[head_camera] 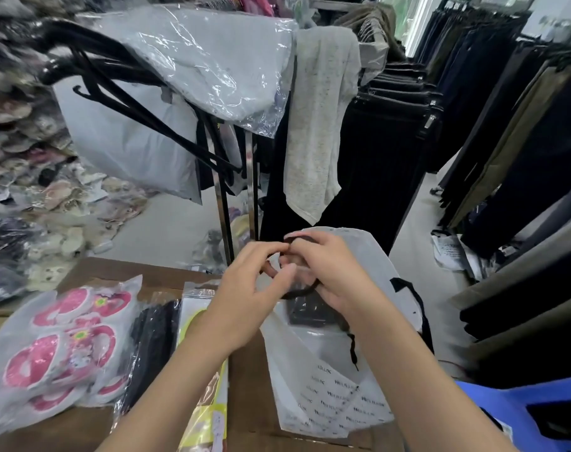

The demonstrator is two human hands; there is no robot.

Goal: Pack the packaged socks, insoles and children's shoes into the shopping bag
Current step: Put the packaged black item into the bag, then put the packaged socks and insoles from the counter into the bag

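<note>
A white shopping bag (313,380) with black cord handles lies on the cardboard surface, its mouth lifted toward me. My right hand (323,272) grips a black cord handle (299,292) at the bag's mouth. My left hand (248,298) pinches the same cord beside it, fingertips touching the right hand's. Something dark shows through the bag's upper part. To the left lie a clear packet of pink children's shoes (59,350), a packet of black socks (153,340) and a yellow-printed insole packet (206,415), partly under my left forearm.
A cardboard box top (245,386) serves as the work surface. Behind it stands a metal clothes rack (222,203) with hangers, plastic-wrapped garments and dark trousers. Heaps of packaged shoes fill the left. A blue plastic stool (522,409) is at the lower right.
</note>
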